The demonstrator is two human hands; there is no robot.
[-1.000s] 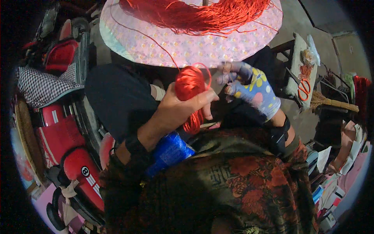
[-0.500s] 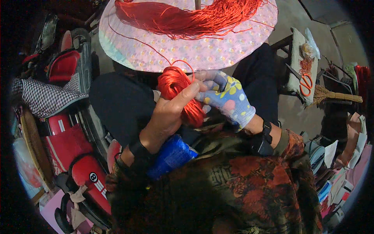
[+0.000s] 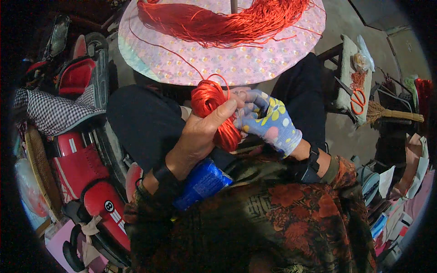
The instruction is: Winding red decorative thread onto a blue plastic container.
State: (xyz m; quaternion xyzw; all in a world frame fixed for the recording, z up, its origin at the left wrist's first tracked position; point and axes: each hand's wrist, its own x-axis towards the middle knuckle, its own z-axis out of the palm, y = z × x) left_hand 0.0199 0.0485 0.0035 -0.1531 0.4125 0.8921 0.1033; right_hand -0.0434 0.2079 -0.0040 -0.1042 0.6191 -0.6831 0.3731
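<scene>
A wound ball of shiny red cord point(image 3: 210, 98) sits in the bare fingers of my left hand point(image 3: 196, 135), thumb pressed across its side. My right hand point(image 3: 268, 119), in a blue glove with coloured dots and flowers, has its fingers bent against the ball's right side. Its fingertips are partly hidden, so what they pinch is unclear. From the ball's top a strand runs up and left to a large loose skein of red cord point(image 3: 223, 25). That skein lies on a round, pink-patterned tabletop point(image 3: 218, 68).
A blue packet point(image 3: 202, 184) lies in my lap under my left wrist. To the right, a padded stool point(image 3: 348, 52) bears orange-handled scissors point(image 3: 358, 101), with a straw broom point(image 3: 393, 113) beside it. A red ride-on vehicle point(image 3: 104, 211) stands left. An upright rod point(image 3: 234, 6) rises from the round top.
Both hands and the ball have shifted slightly right and down in the picture. The right fingers have moved a little along the ball, which stays in the left hand.
</scene>
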